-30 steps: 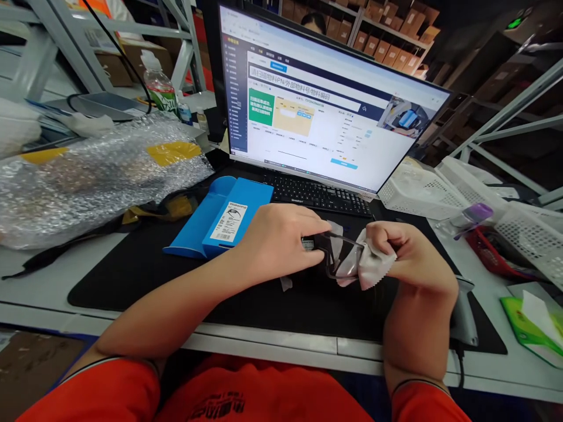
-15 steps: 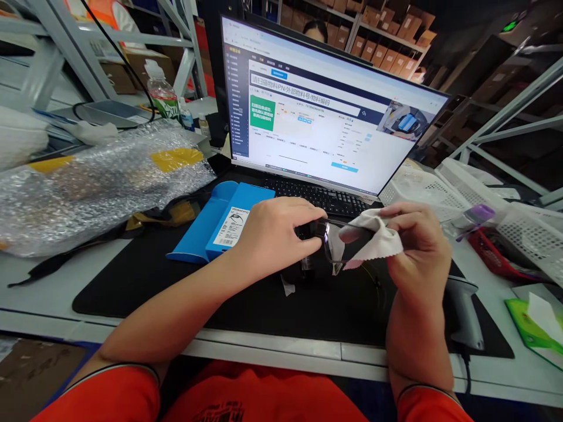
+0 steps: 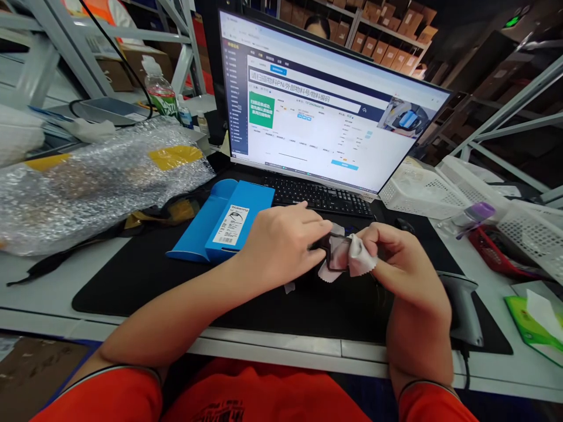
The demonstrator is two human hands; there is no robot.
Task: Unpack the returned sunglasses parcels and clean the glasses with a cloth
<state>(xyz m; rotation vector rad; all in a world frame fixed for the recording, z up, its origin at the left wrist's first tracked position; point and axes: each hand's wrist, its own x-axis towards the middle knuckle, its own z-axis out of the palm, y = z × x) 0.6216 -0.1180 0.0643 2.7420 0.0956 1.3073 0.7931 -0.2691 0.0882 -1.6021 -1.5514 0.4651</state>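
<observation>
A pair of dark-rimmed glasses [image 3: 338, 256] is held up over the black mat [image 3: 272, 316] on the desk [image 3: 495, 308], between the person's two hands. The left hand [image 3: 281, 240] has its thumb and forefinger closed on the nine o'clock side of the rim; its other fingers are loosely bent. The right hand [image 3: 396, 258] pinches a pale cloth [image 3: 363, 259] with its fingers nearly together, the cloth folded around the three o'clock side of the lens and showing behind it. The rest of the glasses seems to lie behind the left hand, though that part is hard to make out.

With the glasses as the centre of the dial and twelve pointing away from the person, a blue box [image 3: 253, 208] bearing a white label [image 3: 231, 225] rests at ten o'clock. The keyboard [image 3: 316, 194] is near eleven, below the lit screen [image 3: 303, 117]. A mouse [image 3: 403, 225] sits between two and three, a grey scanner [image 3: 464, 310] at four, and a small pale scrap [image 3: 289, 288] at eight.
</observation>
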